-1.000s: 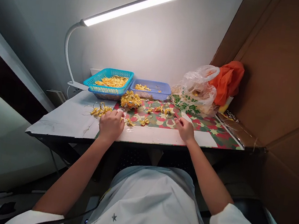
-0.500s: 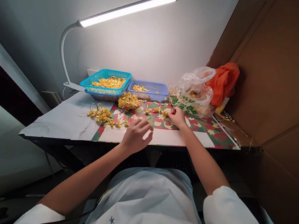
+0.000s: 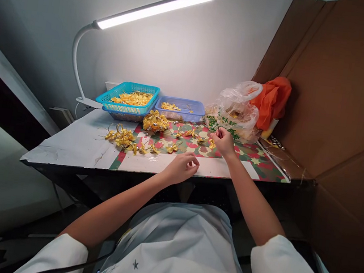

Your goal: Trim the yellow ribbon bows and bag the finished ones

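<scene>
My right hand (image 3: 224,142) is closed in a pinch around a thin dark stick-like tool (image 3: 217,126), whose upper end points up toward the plastic bag. Its exact kind is too small to make out. Just below those fingers is a gold ribbon bow (image 3: 212,144). My left hand (image 3: 182,167) hovers over the white strip at the table's front edge, fingers loosely curled and apart, with nothing visible in them. Beyond it lies another gold bow (image 3: 172,148). More bows with wire loops (image 3: 122,137) are heaped to the left, and a dense gold cluster (image 3: 155,122) sits behind.
A turquoise basket (image 3: 106,94) and a blue-purple basket (image 3: 197,110) hold gold pieces at the back. A plastic bag (image 3: 233,112) and orange cloth (image 3: 271,101) stand at the right by a cardboard wall (image 3: 340,95). A lit lamp (image 3: 159,7) hangs overhead.
My left hand has moved right and slightly nearer, uncovering a gold bow on the table. My right hand has shifted a little right, still pinching the thin dark tool.
</scene>
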Tool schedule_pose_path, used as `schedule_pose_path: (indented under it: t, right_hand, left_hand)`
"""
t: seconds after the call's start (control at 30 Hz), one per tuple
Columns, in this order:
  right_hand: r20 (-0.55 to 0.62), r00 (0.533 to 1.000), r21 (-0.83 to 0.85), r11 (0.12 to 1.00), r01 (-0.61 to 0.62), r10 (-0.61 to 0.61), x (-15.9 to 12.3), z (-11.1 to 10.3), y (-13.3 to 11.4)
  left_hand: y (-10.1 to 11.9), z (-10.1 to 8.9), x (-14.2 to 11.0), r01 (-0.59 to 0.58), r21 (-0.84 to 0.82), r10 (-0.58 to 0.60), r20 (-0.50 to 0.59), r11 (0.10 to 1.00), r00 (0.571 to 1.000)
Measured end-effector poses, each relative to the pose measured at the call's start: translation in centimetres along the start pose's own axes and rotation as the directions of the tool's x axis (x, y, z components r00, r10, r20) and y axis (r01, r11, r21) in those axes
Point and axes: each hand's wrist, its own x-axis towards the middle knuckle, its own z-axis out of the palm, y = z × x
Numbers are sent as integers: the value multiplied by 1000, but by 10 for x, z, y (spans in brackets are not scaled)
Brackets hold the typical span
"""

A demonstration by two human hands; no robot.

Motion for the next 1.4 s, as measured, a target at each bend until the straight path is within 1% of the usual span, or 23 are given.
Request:
schedule_pose_path:
  t: [0.07, 0.1, 0.17, 0.2, 0.27, 0.33, 0.4, 0.5, 0.63, 0.73, 0.8, 0.87, 0.9, 0.93, 0.97, 1.0, 1.03, 1.1, 1.13, 1.17, 1.2, 1.3, 1.4]
  right_hand:
    - [59, 998, 116, 993, -3, -4, -4, 2, -1]
    - [111, 994, 184, 983, -14, -7, -6, 3, -2]
    - [243, 970, 305, 950, -67, -10, -11, 8, -5]
    - [307, 952, 349, 931, -106, -7, -14, 10, -6]
    - [405, 914, 402, 897, -181, 3, -19, 16, -9]
    - [454, 891, 427, 877, -220, 2, -24, 22, -11]
    - [480, 877, 439, 871, -222, -18, -28, 27, -12]
    - [521, 850, 449, 871, -198, -76, -32, 29, -13]
    - [546, 828, 440, 885, -153, -128, -35, 29, -14]
    - [508, 843, 411, 910, -60, -174, -35, 32, -14]
    - [399, 893, 391, 920, 40, -208, -36, 33, -14]
    - [204, 954, 362, 922, 136, -221, -41, 31, -13]
    - [105, 969, 344, 923, 174, -222, -45, 28, -12]
    - [37, 973, 323, 924, 205, -229, -50, 25, -11]
    - [16, 970, 295, 928, 229, -244, -56, 20, -10]
    - [49, 962, 260, 933, 249, -270, -62, 15, -9]
    - [128, 944, 211, 938, 274, -304, -68, 11, -8]
    - [325, 879, 78, 936, 343, -350, -77, 4, -7]
    - [399, 848, 0, 925, 379, -347, -79, 2, -7]
    - [442, 834, -82, 911, 405, -331, -81, 2, -7]
    - [454, 837, -166, 894, 416, -306, -81, 3, -7]
    - [404, 888, -381, 842, 383, -221, -79, 8, -5]
    - [348, 917, -497, 791, 356, -194, -79, 13, -1]
  left_hand:
    - [-6, 2, 3, 114, -159, -121, -34, 981, 992]
    - [-9, 2, 5, 183, -266, -201, -40, 946, 979]
    - [-15, 0, 9, 300, -494, -345, 0, 816, 939]
    - [-18, -2, 11, 337, -586, -390, 40, 737, 920]
    - [-20, -6, 14, 377, -694, -426, 112, 614, 898]
    - [-21, -10, 14, 396, -728, -433, 150, 560, 889]
    - [-21, -12, 14, 407, -734, -444, 161, 543, 882]
    - [-20, -12, 15, 407, -738, -467, 140, 539, 873]
    - [-21, -9, 15, 390, -724, -459, 114, 569, 881]
    - [-21, -9, 15, 392, -722, -464, 110, 571, 879]
    - [-20, -10, 14, 390, -743, -484, 102, 544, 869]
    - [-20, -11, 14, 384, -773, -511, 90, 506, 855]
    - [-20, -11, 14, 381, -785, -526, 83, 489, 846]
    - [-20, -11, 14, 380, -794, -541, 77, 475, 838]
    - [-20, -11, 14, 381, -799, -554, 73, 465, 829]
    - [-20, -11, 15, 384, -801, -566, 69, 459, 821]
    - [-21, -10, 15, 386, -802, -575, 66, 455, 816]
    - [-22, -9, 15, 382, -804, -576, 62, 455, 815]
    - [-22, -9, 15, 376, -806, -572, 57, 458, 818]
    - [-22, -9, 15, 368, -808, -568, 51, 460, 822]
    - [-22, -9, 14, 359, -811, -562, 46, 462, 826]
    - [-21, -9, 13, 331, -824, -545, 31, 461, 838]
    - [-18, -9, 11, 307, -833, -539, 13, 460, 842]
